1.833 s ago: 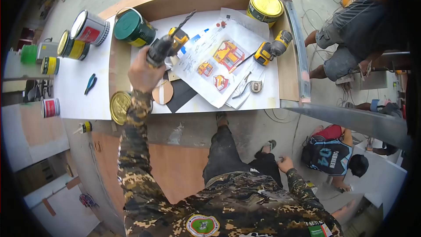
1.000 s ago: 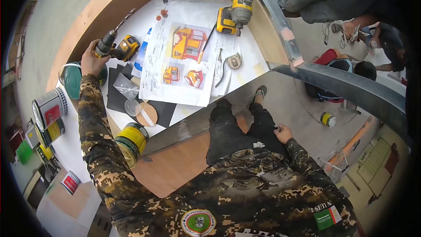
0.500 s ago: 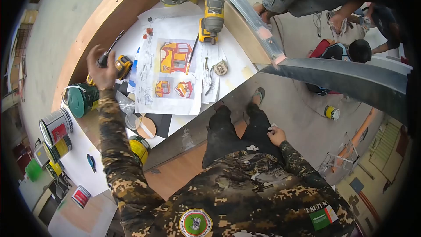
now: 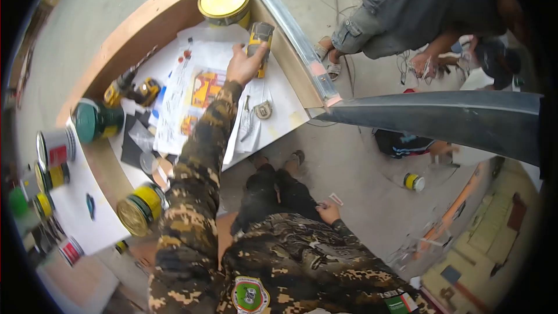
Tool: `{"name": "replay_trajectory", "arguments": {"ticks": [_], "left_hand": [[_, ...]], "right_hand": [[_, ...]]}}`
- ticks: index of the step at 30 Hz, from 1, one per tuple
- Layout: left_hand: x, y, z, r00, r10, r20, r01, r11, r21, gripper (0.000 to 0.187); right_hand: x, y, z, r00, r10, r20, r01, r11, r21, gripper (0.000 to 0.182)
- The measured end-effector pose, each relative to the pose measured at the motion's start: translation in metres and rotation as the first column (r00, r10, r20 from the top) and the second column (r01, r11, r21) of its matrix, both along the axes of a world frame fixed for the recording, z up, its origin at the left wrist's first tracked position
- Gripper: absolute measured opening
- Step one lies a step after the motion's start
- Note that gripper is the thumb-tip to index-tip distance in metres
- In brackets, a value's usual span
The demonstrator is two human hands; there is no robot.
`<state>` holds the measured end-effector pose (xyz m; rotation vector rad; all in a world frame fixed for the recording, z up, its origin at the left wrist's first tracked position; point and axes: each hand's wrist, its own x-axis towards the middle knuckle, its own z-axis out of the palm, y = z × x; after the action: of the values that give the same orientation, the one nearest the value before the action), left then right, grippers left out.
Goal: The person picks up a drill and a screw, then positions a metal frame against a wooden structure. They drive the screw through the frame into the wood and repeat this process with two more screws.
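My left hand (image 4: 245,65) reaches over the papers to a yellow-and-black impact driver (image 4: 263,34) at the right of the table. Thumb and fingers are spread, with the thumb across the driver's side. Below that hand lie a tape measure (image 4: 263,110) and printed sheets with coloured booth drawings (image 4: 206,88). A yellow-and-black drill (image 4: 116,91) with a long bit lies at the left wall. Low beside my leg, my right hand (image 4: 329,212) is curled closed. A small pale strip (image 4: 336,199) shows right by its fingers; I cannot tell what the hand holds.
A yellow-topped paint can (image 4: 224,1) stands at the far corner, a green can (image 4: 96,121) at the left and another can (image 4: 141,209) at the near edge. A metal beam (image 4: 430,117) juts right. People (image 4: 430,11) work beyond it.
My left hand has moved right, from the drill's chuck to the impact driver. The drill stays at the left wall. My view has shifted, and my right hand is still low by my leg.
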<state>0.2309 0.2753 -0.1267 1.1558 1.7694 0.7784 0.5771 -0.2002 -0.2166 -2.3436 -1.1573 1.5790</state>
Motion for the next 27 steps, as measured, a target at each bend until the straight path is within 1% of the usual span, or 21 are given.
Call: {"name": "replay_trajectory", "arguments": {"ticks": [2,4,5,6,7,8,10,11,13,14,16,17,18,20,21,22,23,24,25,26,27], "left_hand": [[0.006,0.01,-0.001,0.994,-0.045,-0.102,0.043,0.999,-0.023,0.108],[0.013,0.007,0.022,0.984,-0.058,-0.166,0.052,0.998,-0.042,0.108],[0.018,0.007,0.026,0.956,-0.077,-0.283,0.066,0.997,-0.046,0.107],[0.023,0.008,0.03,0.912,-0.098,-0.397,0.088,0.995,-0.043,0.107],[0.027,0.01,0.033,0.886,-0.117,-0.449,0.109,0.993,-0.042,0.106],[0.028,0.011,0.035,0.873,-0.136,-0.468,0.144,0.989,-0.019,0.104],[0.031,0.014,0.042,0.84,-0.136,-0.525,0.117,0.991,-0.069,0.102],[0.031,0.015,0.044,0.837,-0.133,-0.531,0.118,0.991,-0.063,0.102],[0.031,0.015,0.044,0.838,-0.146,-0.526,0.104,0.989,-0.109,0.1],[0.03,0.013,0.043,0.834,-0.144,-0.533,0.105,0.989,-0.104,0.1],[0.027,0.01,0.044,0.821,-0.176,-0.543,0.148,0.984,-0.095,0.097],[0.026,0.008,0.048,0.835,-0.194,-0.516,0.165,0.981,-0.101,0.096],[0.024,0.006,0.048,0.829,-0.189,-0.527,0.165,0.982,-0.091,0.096],[0.024,0.002,0.05,0.801,-0.152,-0.579,0.154,0.987,-0.047,0.099],[0.028,-0.005,0.063,0.79,-0.161,-0.591,0.191,0.982,-0.013,0.1],[0.036,-0.019,0.07,0.755,-0.092,-0.649,0.221,0.968,0.12,0.096],[0.038,-0.029,0.075,0.764,-0.055,-0.643,0.219,0.96,0.177,0.094],[0.037,-0.035,0.072,0.773,-0.022,-0.634,0.214,0.95,0.229,0.093],[0.034,-0.04,0.068,0.771,-0.025,-0.637,0.22,0.948,0.229,0.093],[0.027,-0.042,0.058,0.798,-0.037,-0.601,0.216,0.949,0.228,0.092],[0.021,-0.042,0.057,0.825,-0.05,-0.563,0.215,0.949,0.231,0.091]], "right_hand": [[0.009,0.0,-0.003,0.995,0.084,0.046,-0.087,0.994,0.064,0.034],[0.013,0.008,0.009,0.968,0.2,0.151,-0.219,0.968,0.12,0.037],[0.017,0.004,0.01,0.969,0.194,0.152,-0.21,0.973,0.099,0.037],[0.02,0.002,0.009,0.99,0.113,0.085,-0.123,0.986,0.115,0.037],[0.023,0.0,0.01,0.999,0.031,0.017,-0.033,0.991,0.132,0.037],[0.026,-0.004,0.011,1.0,0.018,0.019,-0.02,0.991,0.131,0.037],[0.032,-0.005,0.012,0.995,0.08,0.067,-0.092,0.977,0.194,0.036],[0.038,-0.009,0.006,0.995,0.078,0.062,-0.089,0.975,0.202,0.036],[0.053,-0.026,-0.014,0.999,0.019,0.036,-0.022,0.997,0.072,0.033],[0.056,-0.029,-0.013,0.999,0.018,0.029,-0.02,0.997,0.078,0.033],[0.062,-0.031,-0.012,0.993,0.067,0.102,-0.08,0.989,0.128,0.034],[0.066,-0.034,-0.016,0.994,0.066,0.092,-0.079,0.987,0.139,0.034],[0.071,-0.039,-0.024,0.992,0.067,0.103,-0.085,0.98,0.178,0.035],[0.081,-0.047,-0.042,0.993,0.054,0.105,-0.077,0.971,0.226,0.036],[0.088,-0.051,-0.051,0.997,0.022,0.071,-0.034,0.983,0.181,0.036],[0.093,-0.054,-0.06,0.999,-0.012,0.038,0.007,0.991,0.133,0.036],[0.099,-0.06,-0.071,0.999,-0.031,0.018,0.028,0.988,0.153,0.035],[0.101,-0.06,-0.069,0.999,-0.036,0.013,0.034,0.987,0.155,0.035],[0.104,-0.06,-0.068,1.0,-0.02,0.013,0.018,0.991,0.131,0.036],[0.104,-0.055,-0.062,1.0,-0.003,0.014,0.002,0.994,0.11,0.036],[0.106,-0.05,-0.053,0.995,0.068,0.068,-0.076,0.989,0.127,0.038]]}}
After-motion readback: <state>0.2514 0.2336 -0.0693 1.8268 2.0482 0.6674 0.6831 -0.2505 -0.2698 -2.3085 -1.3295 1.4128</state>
